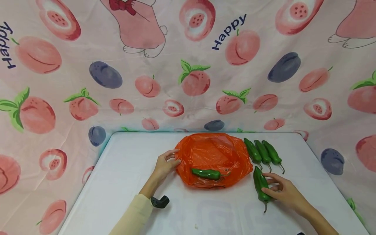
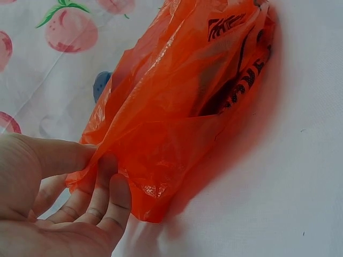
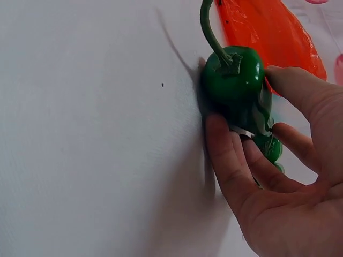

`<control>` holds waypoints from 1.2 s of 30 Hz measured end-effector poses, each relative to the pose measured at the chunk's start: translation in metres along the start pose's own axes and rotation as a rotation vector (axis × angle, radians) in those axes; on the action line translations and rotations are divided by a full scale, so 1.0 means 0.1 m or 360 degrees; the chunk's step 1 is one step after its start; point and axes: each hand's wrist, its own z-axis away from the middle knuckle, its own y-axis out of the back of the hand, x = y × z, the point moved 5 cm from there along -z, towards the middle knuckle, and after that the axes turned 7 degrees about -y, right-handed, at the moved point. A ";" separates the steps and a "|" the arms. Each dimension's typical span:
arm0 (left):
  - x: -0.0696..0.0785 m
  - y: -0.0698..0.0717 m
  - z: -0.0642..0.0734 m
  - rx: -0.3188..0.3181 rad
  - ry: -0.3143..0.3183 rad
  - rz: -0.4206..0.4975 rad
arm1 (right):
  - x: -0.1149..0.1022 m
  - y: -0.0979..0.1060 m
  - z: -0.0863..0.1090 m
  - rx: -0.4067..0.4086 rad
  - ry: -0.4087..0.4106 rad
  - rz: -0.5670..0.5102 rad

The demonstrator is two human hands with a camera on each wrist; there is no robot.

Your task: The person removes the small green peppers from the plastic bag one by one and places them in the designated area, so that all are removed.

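An orange-red plastic bag (image 1: 215,153) lies spread on the table, its left edge pinched between the thumb and fingers of my left hand (image 1: 164,167). In the left wrist view the thin film of the bag (image 2: 161,128) bunches at that grip. One green pepper (image 1: 205,174) lies at the bag's near side, stem to the right. My right hand (image 1: 282,190) holds another green pepper (image 1: 259,182) by its sides, just right of the bag, with the stem towards me. Its stem end (image 3: 233,77) fills the upper part of the right wrist view, with fingers on both sides.
Three green peppers (image 1: 262,151) lie side by side right of the bag, stems towards me. They are close beyond the right hand. A white cloth covers the table (image 1: 126,163), and a fruit-print curtain (image 1: 164,71) rises behind its far edge.
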 end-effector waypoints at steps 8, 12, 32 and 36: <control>-0.02 0.00 0.00 0.0005 0.0009 -0.0007 | -0.02 0.04 0.03 -0.0041 0.0012 -0.0042; -0.02 0.01 0.01 0.0007 0.0002 -0.0004 | -0.04 0.06 0.03 -0.0064 0.0030 -0.0021; -0.04 0.00 0.02 -0.0020 -0.0032 -0.0002 | -0.33 0.23 0.16 0.0153 0.0454 0.0470; -0.06 0.00 0.01 -0.0023 -0.0036 0.0001 | -0.42 0.29 0.15 0.0231 0.0564 0.0488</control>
